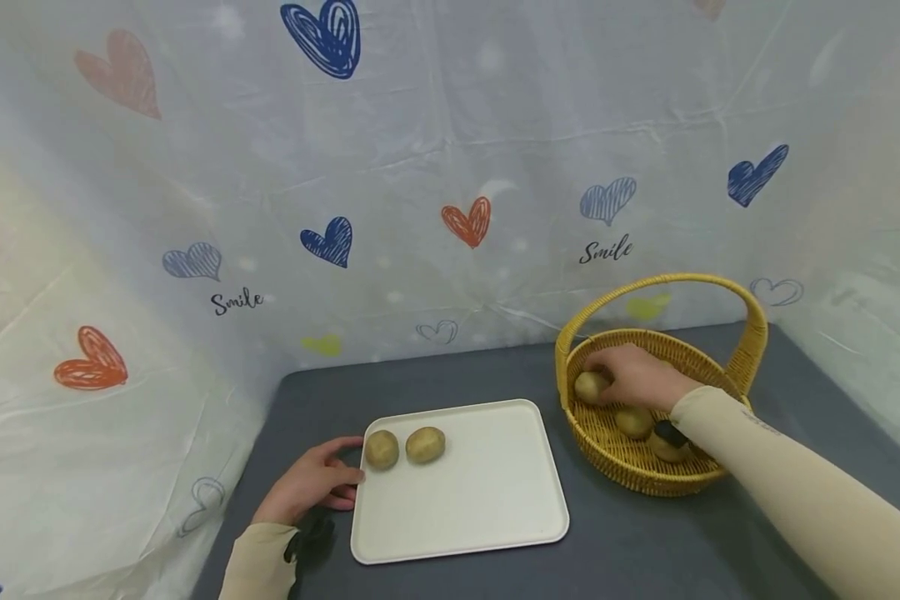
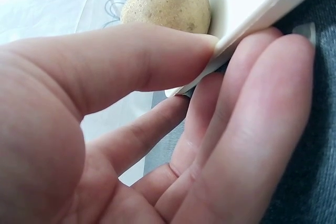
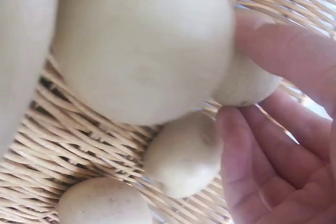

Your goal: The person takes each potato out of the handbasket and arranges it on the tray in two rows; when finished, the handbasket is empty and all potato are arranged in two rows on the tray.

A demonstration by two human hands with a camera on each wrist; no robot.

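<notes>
Dark grey table (image 1: 607, 546): white tray (image 1: 472, 492), wicker basket (image 1: 630, 477).

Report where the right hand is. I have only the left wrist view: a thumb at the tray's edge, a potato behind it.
Observer: The right hand is inside the wicker basket.
Operator: Tell me what it holds.
Observer: A potato, with the thumb on one side and fingers on the other.
Operator: Place that basket for me.
Observer: It stands on the dark table, to the right of the white tray and apart from it.
</notes>
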